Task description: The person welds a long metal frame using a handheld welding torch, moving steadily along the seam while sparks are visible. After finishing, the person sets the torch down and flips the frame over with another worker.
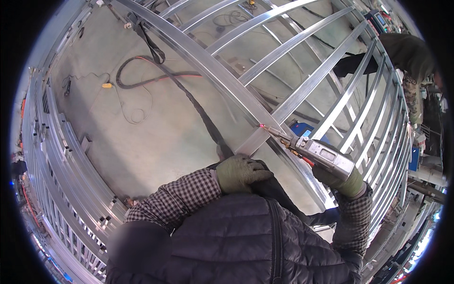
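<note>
My right hand (pixel 343 180), in a green work glove, is closed around the grip of a handheld laser welding gun (pixel 326 156). Its nozzle touches or nearly touches a long silvery metal beam (pixel 222 71), and a small red light spot glows at the tip. There a short metal tube (pixel 253 142) meets the beam's near side. My left hand (pixel 241 174), also gloved, is closed over a thick black sleeved cable (pixel 201 111) in front of my dark quilted jacket. Part of the cable is hidden under the glove.
Silvery crossbars (pixel 302 75) form a large ladder-like frame. Stacked metal frames (pixel 71 165) stand at the left. Thin wires and a yellow connector (pixel 108 85) lie on the floor. A blue case (pixel 302 128) sits below the frame. Another person's dark sleeve (pixel 406 52) shows at far right.
</note>
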Action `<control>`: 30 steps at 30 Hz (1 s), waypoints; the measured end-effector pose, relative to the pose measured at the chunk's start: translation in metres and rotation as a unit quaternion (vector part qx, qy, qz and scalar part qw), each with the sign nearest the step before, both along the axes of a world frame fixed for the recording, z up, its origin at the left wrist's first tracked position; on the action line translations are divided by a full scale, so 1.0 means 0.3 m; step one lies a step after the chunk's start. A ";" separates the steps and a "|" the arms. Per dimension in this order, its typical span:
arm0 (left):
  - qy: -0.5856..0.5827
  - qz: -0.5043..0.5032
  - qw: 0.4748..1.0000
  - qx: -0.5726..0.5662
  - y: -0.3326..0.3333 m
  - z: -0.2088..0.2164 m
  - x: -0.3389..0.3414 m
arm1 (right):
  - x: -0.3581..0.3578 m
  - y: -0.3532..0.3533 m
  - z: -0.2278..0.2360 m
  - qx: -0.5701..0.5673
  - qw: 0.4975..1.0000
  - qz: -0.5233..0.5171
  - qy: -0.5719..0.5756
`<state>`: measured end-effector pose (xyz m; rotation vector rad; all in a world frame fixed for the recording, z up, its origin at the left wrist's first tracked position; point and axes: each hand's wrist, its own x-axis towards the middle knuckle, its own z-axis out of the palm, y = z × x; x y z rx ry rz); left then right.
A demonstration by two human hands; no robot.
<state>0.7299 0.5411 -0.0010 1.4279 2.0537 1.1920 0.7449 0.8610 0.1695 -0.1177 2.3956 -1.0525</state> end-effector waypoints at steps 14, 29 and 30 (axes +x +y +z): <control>0.028 0.020 0.998 0.052 0.029 -0.009 -0.019 | -0.004 -0.055 0.032 -0.025 1.000 -0.010 0.001; 0.008 0.030 0.999 0.044 0.036 0.003 -0.027 | -0.010 -0.055 0.019 0.023 0.991 0.045 0.122; 0.012 0.024 0.999 0.039 0.037 0.004 -0.027 | -0.011 -0.053 0.026 0.042 0.992 0.060 0.104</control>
